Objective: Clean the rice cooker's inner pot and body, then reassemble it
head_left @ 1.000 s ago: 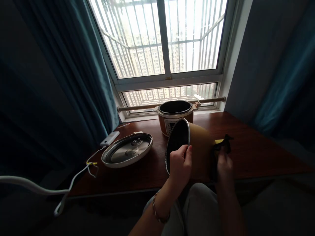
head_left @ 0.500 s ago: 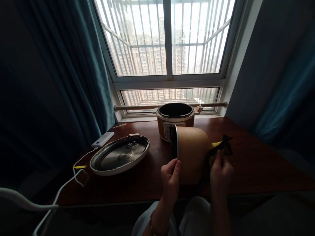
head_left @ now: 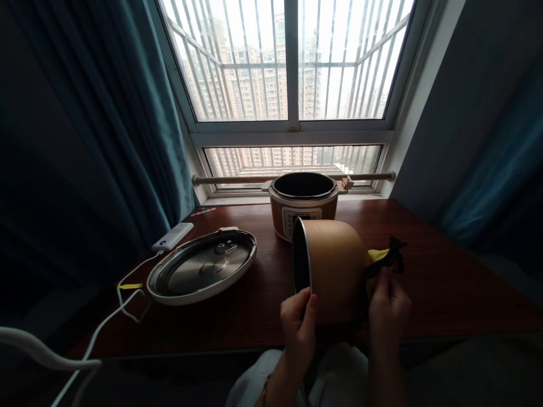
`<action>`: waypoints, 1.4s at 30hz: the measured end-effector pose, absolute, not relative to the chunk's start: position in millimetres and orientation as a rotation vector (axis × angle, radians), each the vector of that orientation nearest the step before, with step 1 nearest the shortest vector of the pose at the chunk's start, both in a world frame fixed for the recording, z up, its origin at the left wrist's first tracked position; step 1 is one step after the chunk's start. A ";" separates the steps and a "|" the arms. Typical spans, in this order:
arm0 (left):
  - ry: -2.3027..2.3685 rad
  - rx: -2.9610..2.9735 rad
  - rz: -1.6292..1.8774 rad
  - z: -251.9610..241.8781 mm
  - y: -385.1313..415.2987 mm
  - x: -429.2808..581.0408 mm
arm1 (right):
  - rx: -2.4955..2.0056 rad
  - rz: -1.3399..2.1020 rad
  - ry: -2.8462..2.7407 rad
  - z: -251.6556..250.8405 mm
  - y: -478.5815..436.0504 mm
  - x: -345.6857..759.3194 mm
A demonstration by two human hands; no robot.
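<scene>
A gold-coloured inner pot (head_left: 335, 265) lies tipped on its side over the near edge of the wooden table (head_left: 445, 271), its dark mouth facing left. My left hand (head_left: 299, 319) grips the pot's rim at the bottom, fingers closed on it. My right hand (head_left: 388, 308) is closed on a dark and yellow cloth (head_left: 388, 254) pressed against the pot's base on the right. Behind the pot stands the cooker body (head_left: 303, 200), open and without a lid.
A round metal lid (head_left: 203, 265) lies upside down on the left of the table. Beside it sits a white power bank (head_left: 172, 236) with a white cable (head_left: 102, 328) running off the near-left edge. Teal curtains hang on both sides of the barred window.
The pot has turned, so its mouth faces more to the left and shows less of the inside. My left hand has slid down the rim. The view has tilted up slightly.
</scene>
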State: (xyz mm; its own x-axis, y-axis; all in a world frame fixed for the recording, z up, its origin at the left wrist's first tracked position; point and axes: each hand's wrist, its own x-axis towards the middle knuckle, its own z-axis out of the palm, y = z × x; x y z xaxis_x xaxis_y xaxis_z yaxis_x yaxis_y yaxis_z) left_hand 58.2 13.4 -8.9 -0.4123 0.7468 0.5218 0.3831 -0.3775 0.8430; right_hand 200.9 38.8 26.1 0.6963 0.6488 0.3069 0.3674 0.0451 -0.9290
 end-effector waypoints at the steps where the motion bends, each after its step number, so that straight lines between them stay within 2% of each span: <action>1: 1.554 1.537 1.851 -8.1 12.5 58.6 | -1.567 0.257 -0.863 25.4 38.6 201.5; 7: 1.489 1.643 1.755 -5.2 9.4 58.8 | -1.553 0.151 -0.913 26.5 34.1 193.0; 13: 1.491 1.587 1.769 -4.3 6.2 59.8 | -1.350 -0.140 -1.467 63.4 42.0 156.6; 17: 1.468 1.647 1.731 -2.3 3.5 59.9 | -1.336 -0.134 -1.683 90.0 59.1 143.3; 21: 1.473 1.725 1.764 -3.2 1.6 59.6 | -1.436 -0.060 -1.588 98.3 76.4 151.3; 27: 1.400 1.849 1.738 -10.8 -1.2 59.0 | -1.611 -0.092 -1.310 93.9 78.6 165.5; 42: 1.300 1.477 1.758 -2.3 3.7 62.8 | -1.255 -0.254 -1.588 57.6 30.2 137.0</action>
